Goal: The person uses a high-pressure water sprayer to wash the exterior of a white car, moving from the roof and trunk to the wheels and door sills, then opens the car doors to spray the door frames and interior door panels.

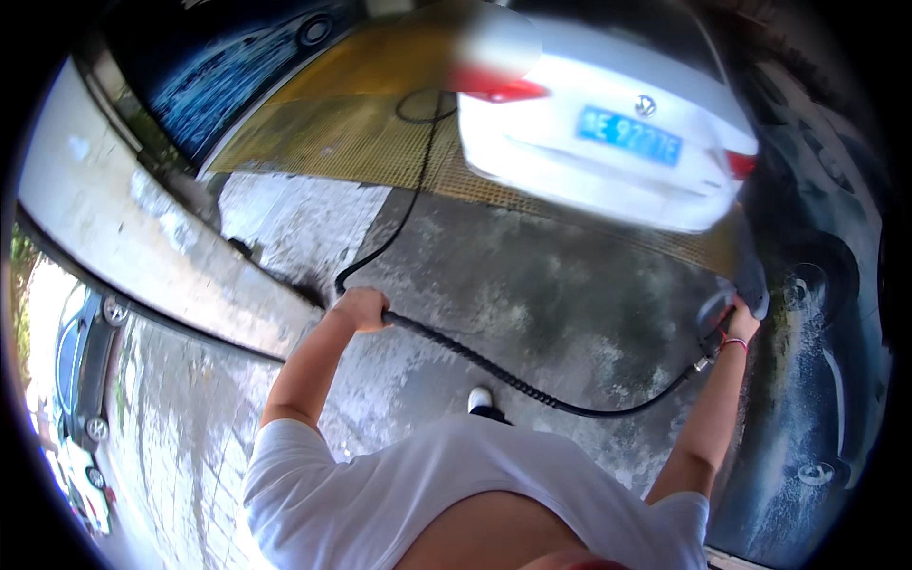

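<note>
My left hand (pixel 362 309) is closed around a black hose (pixel 474 360) with a spiral-wrapped section. Between my hands the hose sags, then rises to a metal fitting at the grip of a pressure washer spray gun (pixel 751 286). My right hand (pixel 743 324) grips that gun at arm's length, a red-and-white band on the wrist. Its front end is blurred, and I cannot tell whether water is coming out. Ahead of me stands the rear of a white Volkswagen sedan (pixel 591 187), with a blue licence plate bearing writing. Its left rear corner is partly smeared.
Beyond my left hand the hose trails to a loop on yellow floor grating (pixel 313 139). A low pale wall (pixel 167 221) runs along the left. Car pictures cover the right-hand wall (pixel 798 399). Wet-looking concrete (pixel 513 263) lies underfoot; a dark parked car (pixel 82 370) stands outside.
</note>
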